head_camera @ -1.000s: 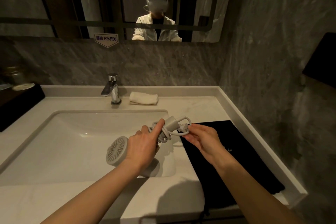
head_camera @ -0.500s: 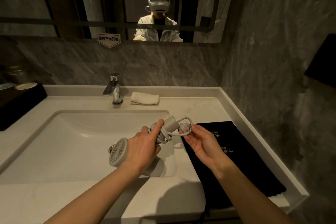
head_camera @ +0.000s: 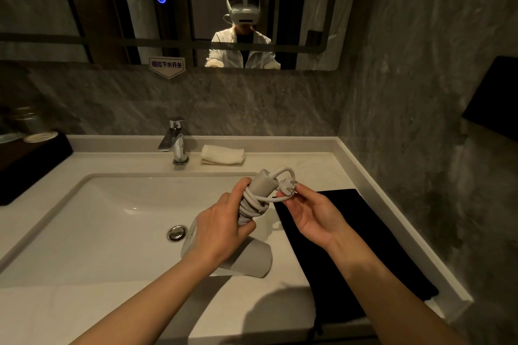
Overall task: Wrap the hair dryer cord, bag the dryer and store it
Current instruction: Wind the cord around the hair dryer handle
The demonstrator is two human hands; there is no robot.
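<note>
Gripping the hair dryer (head_camera: 252, 255) at centre frame, our left hand (head_camera: 221, 230) hides most of its body above the sink (head_camera: 112, 213). Our right hand (head_camera: 311, 213) pinches the plug (head_camera: 288, 187); the cord (head_camera: 252, 203) coils round the handle. The black bag (head_camera: 350, 246) lies lower right, partly behind our forearm.

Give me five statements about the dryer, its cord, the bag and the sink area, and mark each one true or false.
1. The cord is coiled around the hair dryer handle. True.
2. The right hand holds the plug. True.
3. The dryer is already inside the black bag. False: the left hand holds it over the sink; the bag lies flat on the counter.
4. The folded towel lies in the basin. False: it sits beside the faucet.
5. Water runs from the faucet. False: none shows.
</note>
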